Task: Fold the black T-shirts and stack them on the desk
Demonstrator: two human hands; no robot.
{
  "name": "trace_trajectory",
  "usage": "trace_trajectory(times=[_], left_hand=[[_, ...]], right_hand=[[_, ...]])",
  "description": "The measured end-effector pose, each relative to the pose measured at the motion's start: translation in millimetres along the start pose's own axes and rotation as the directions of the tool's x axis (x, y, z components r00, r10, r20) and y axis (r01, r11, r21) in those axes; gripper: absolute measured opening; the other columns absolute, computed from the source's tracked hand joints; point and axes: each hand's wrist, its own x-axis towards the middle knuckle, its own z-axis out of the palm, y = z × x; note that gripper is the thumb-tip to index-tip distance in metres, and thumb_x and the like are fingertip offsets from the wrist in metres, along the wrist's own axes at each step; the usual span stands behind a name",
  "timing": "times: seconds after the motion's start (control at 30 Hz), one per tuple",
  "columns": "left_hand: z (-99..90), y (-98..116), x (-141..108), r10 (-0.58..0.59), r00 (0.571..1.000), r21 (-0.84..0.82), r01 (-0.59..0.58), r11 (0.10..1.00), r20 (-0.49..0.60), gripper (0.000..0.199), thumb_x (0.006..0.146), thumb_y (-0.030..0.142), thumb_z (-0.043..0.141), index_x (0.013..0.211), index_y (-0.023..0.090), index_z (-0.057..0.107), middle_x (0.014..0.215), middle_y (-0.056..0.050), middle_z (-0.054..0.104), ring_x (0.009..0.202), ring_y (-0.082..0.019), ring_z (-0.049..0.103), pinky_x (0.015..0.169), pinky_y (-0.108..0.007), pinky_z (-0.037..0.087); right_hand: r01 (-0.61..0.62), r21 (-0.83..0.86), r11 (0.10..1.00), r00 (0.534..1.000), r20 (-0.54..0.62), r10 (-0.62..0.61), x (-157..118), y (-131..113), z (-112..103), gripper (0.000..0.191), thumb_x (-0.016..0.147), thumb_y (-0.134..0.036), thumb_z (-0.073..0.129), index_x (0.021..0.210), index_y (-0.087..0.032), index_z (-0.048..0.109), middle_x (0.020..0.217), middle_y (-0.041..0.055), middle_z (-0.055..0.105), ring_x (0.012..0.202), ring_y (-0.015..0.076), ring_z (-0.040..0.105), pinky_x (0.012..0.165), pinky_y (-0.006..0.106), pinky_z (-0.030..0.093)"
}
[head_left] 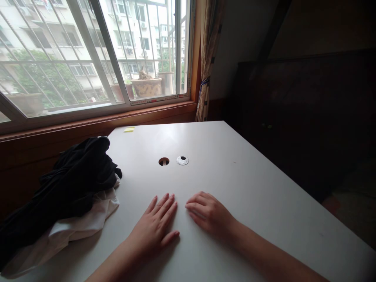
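My left hand [157, 223] lies palm down on the white table [223, 172], its fingers stretched out and the thumb apart. It holds nothing. Just to the right, my right hand [207, 211] rests on the same surface with loosely bent fingers, the thumb a little apart from them. Nothing shows in its grasp. A narrow gap separates the two hands. Beyond the fingertips are a round cable hole [163, 161] cut in the tabletop and, beside it, a round silvery cap [182, 160] with a dark opening.
A heap of black cloth [79, 176] lies over pale cloth [85, 223] at the table's left. A yellow paper slip [129, 129] sits near the far edge. Behind stand a barred window [123, 58] and a tied curtain [205, 70]. Dark furniture [293, 102] fills the right.
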Motion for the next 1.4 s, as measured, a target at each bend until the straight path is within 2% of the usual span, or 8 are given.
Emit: trace_trajectory(times=[0.07, 0.13, 0.27, 0.63, 0.8, 1.0, 1.2, 1.4], left_hand=[[-1.2, -4.2, 0.4, -0.003, 1.0, -0.021, 0.003, 1.0, -0.017, 0.067, 0.102, 0.051, 0.046, 0.159, 0.025, 0.023, 0.164, -0.007, 0.026, 0.151, -0.03, 0.026, 0.122, -0.056, 0.027], [-2.3, -8.1, 1.2, -0.02, 0.999, -0.043, 0.018, 0.999, -0.041, 0.059, 0.101, 0.043, 0.048, 0.156, 0.026, 0.033, 0.161, -0.005, 0.035, 0.148, -0.028, 0.033, 0.121, -0.053, 0.031], [-5.0, -12.7, 2.6, -0.047, 0.994, -0.082, 0.038, 0.996, -0.103, 0.048, 0.098, 0.03, 0.052, 0.145, 0.025, 0.048, 0.154, -0.005, 0.048, 0.143, -0.026, 0.042, 0.119, -0.048, 0.037], [-9.4, -11.9, 3.3, -0.038, 0.988, -0.117, 0.02, 0.993, -0.151, 0.045, 0.093, 0.022, 0.054, 0.138, 0.024, 0.054, 0.147, -0.006, 0.055, 0.138, -0.026, 0.048, 0.115, -0.048, 0.043], [-9.3, -13.4, 2.7, -0.029, 0.99, -0.126, 0.011, 0.992, -0.141, 0.043, 0.092, 0.019, 0.053, 0.135, 0.024, 0.056, 0.146, -0.006, 0.056, 0.138, -0.026, 0.048, 0.115, -0.048, 0.043], [-11.0, -13.5, 2.3, -0.03, 0.989, -0.133, 0.011, 0.991, -0.142, 0.042, 0.094, 0.019, 0.052, 0.135, 0.025, 0.057, 0.146, -0.006, 0.057, 0.137, -0.027, 0.049, 0.114, -0.048, 0.044], [-13.4, -13.6, 1.8, -0.026, 0.991, -0.132, 0.008, 0.991, -0.129, 0.042, 0.095, 0.02, 0.052, 0.136, 0.026, 0.056, 0.147, -0.006, 0.056, 0.137, -0.027, 0.05, 0.114, -0.048, 0.044], [-10.2, -16.1, 1.5, -0.015, 0.989, -0.148, -0.007, 0.989, -0.146, 0.043, 0.094, 0.02, 0.052, 0.135, 0.026, 0.057, 0.146, -0.006, 0.056, 0.137, -0.027, 0.05, 0.115, -0.048, 0.043]], right_hand=[[-0.036, 0.022, 0.999, 0.996, -0.082, 0.038, 0.3, 5.3, 2.5, 0.016, 0.092, -0.013, 0.056, 0.095, -0.023, 0.069, 0.096, 0.0045, 0.07, 0.093, 0.0197, 0.063, 0.085, 0.034, 0.051], [-0.075, 0.027, 0.997, 0.988, -0.13, 0.078, 0.1, 9.8, 4.1, 0.016, 0.09, -0.01, 0.057, 0.088, -0.022, 0.066, 0.089, 0.0036, 0.066, 0.087, 0.0187, 0.062, 0.08, 0.032, 0.05], [-0.15, 0.027, 0.988, 0.98, -0.127, 0.152, -0.2, 13.5, 3.0, 0.016, 0.092, -0.013, 0.054, 0.085, -0.023, 0.064, 0.086, 0.0029, 0.063, 0.078, 0.0174, 0.061, 0.075, 0.031, 0.05], [-0.23, 0.138, 0.963, 0.956, -0.151, 0.25, -1.0, 14.5, -1.4, 0.016, 0.091, -0.018, 0.054, 0.079, -0.023, 0.064, 0.084, 0.0022, 0.064, 0.067, 0.0151, 0.059, 0.068, 0.03, 0.051], [-0.236, 0.302, 0.924, 0.943, -0.157, 0.292, -0.6, 10.8, -6.0, 0.013, 0.089, -0.019, 0.057, 0.079, -0.023, 0.063, 0.086, 0.0018, 0.064, 0.069, 0.0147, 0.06, 0.064, 0.029, 0.05], [-0.258, 0.467, 0.846, 0.941, -0.077, 0.33, 0.9, 11.5, -14.8, 0.011, 0.088, -0.027, 0.064, 0.079, -0.022, 0.069, 0.087, 0.0038, 0.068, 0.08, 0.0189, 0.064, 0.066, 0.03, 0.052], [-0.253, 0.54, 0.803, 0.939, -0.062, 0.337, 1.6, 15.2, -17.0, 0.022, 0.09, -0.042, 0.065, 0.083, -0.023, 0.071, 0.091, 0.0058, 0.07, 0.086, 0.0222, 0.066, 0.079, 0.037, 0.054], [-0.252, 0.6, 0.76, 0.935, -0.05, 0.35, 2.3, 17.0, -16.9, 0.026, 0.088, -0.047, 0.068, 0.082, -0.022, 0.072, 0.09, 0.0058, 0.07, 0.086, 0.0218, 0.066, 0.078, 0.035, 0.054]])
